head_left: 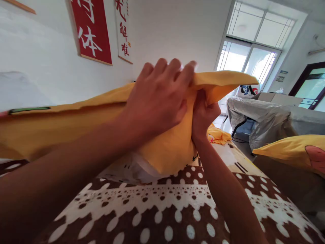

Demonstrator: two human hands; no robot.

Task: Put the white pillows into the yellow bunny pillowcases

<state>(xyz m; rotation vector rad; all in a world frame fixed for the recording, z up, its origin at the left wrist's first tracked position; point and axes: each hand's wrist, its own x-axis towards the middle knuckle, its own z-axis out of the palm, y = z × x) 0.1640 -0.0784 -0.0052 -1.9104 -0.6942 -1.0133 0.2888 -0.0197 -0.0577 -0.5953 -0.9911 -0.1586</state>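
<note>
A yellow pillowcase (172, 152) stretches across the view, held up above the bed. My left hand (159, 91) is closed on its upper edge, fingers curled over the cloth. Just to the right, my right hand (205, 113) makes a fist on the cloth beneath an overhanging yellow flap, which hides part of the fingers. Below the yellow cloth shows a white, dark-marked pillow-like bulge (137, 169), mostly covered. A green print lies on the pillowcase at far left.
Under everything spreads a brown and white dotted blanket (167, 217). Another yellow pillow (286, 147) rests at the right, and a crumpled yellow cloth (219, 134) lies beyond my right hand. Plastic-covered furniture (259, 108) stands near the glass door (236, 56). Scrolls (92, 34) hang on the wall.
</note>
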